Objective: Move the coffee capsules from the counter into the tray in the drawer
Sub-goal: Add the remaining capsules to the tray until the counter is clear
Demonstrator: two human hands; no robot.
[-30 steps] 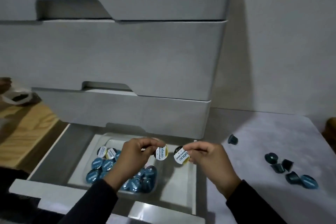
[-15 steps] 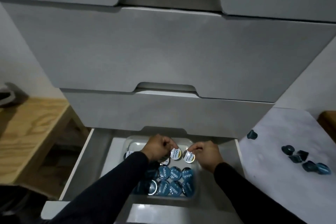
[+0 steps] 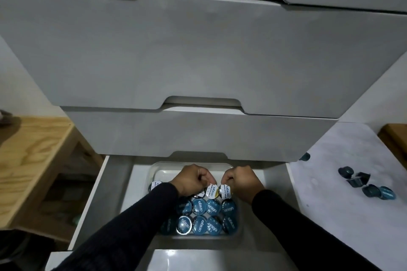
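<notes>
The bottom drawer (image 3: pixel 110 185) stands pulled out with a clear tray (image 3: pixel 163 168) inside. Several blue-lidded capsules (image 3: pixel 204 215) fill the tray's near half in rows. My left hand (image 3: pixel 191 179) pinches a white-and-yellow-lidded capsule (image 3: pixel 211 191) by its rim, just above the row behind the blue ones. My right hand (image 3: pixel 240 179) pinches a second white-lidded capsule (image 3: pixel 226 191) right beside it. Another white-lidded capsule (image 3: pixel 156 185) lies at the tray's left. Several dark blue capsules (image 3: pixel 365 183) lie on the counter (image 3: pixel 343 215) to the right.
Closed grey drawer fronts (image 3: pixel 198 134) overhang the back of the open drawer. One lone capsule (image 3: pixel 305 156) sits on the counter close to the cabinet. A wooden table (image 3: pixel 28 156) stands to the left, and a wooden edge (image 3: pixel 394 136) shows at the far right.
Both hands moved from above the drawer's front down into the tray, lowering their white-lidded capsules side by side behind the blue rows. The camera view swung left and closer.
</notes>
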